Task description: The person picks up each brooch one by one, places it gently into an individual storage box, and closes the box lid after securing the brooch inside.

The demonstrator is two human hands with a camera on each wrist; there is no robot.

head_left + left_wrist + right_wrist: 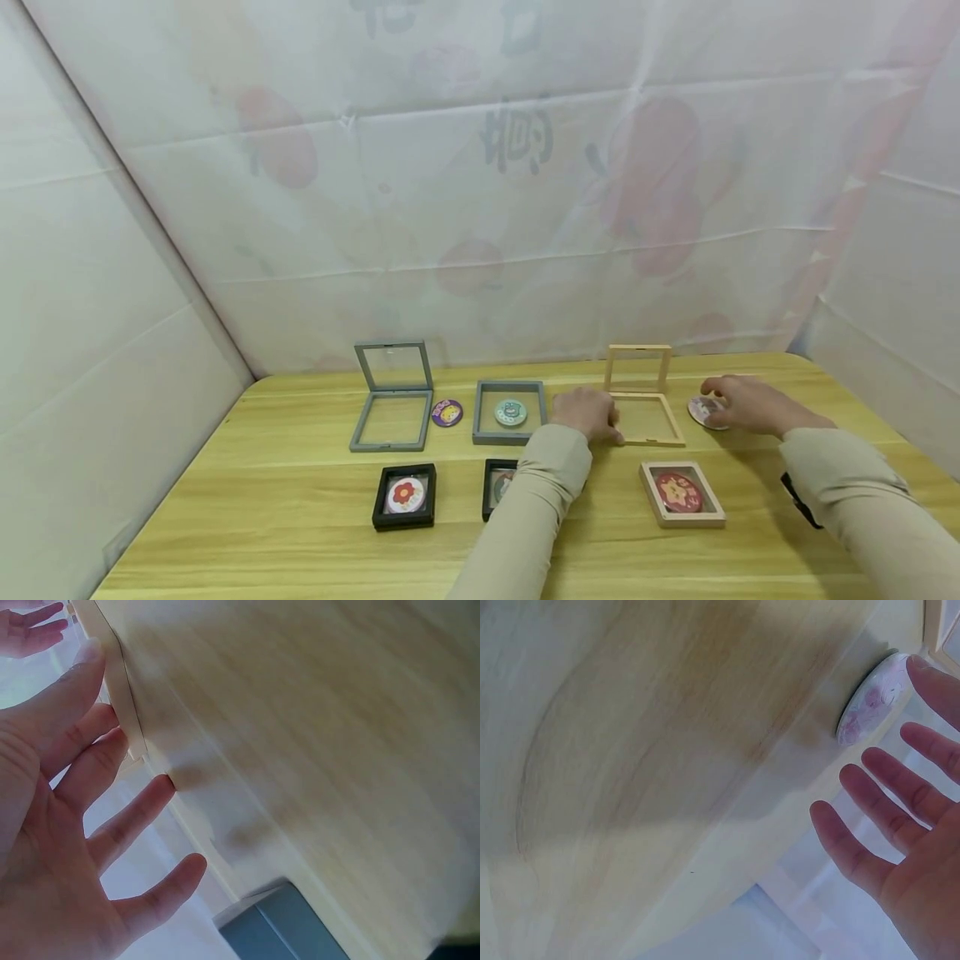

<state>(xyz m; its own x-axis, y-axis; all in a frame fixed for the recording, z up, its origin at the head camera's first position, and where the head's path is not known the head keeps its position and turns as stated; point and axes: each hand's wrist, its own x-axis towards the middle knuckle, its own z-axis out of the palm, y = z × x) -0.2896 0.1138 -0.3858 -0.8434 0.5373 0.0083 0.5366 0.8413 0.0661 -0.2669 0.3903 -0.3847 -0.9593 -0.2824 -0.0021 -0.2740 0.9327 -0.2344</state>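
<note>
My left hand (587,414) rests at the left side of an opened light-wood display frame (678,432), whose clear lid stands upright behind. In the left wrist view, the thumb and nearest fingers touch the frame's edge (120,682), while the outer fingers are spread. My right hand (761,406) reaches over a round pale pink badge (702,411) lying flat to the right of that frame. The right wrist view has the thumb at the badge's (871,705) edge, with the other fingers loosely extended beside it.
An opened grey frame (362,419) and a purple badge (447,413) lie left, beside a grey frame (543,388) with a teal badge. Nearer are two black frames (378,512) (487,492), the second partly behind the left sleeve, and a light-wood frame (708,518) with a red badge.
</note>
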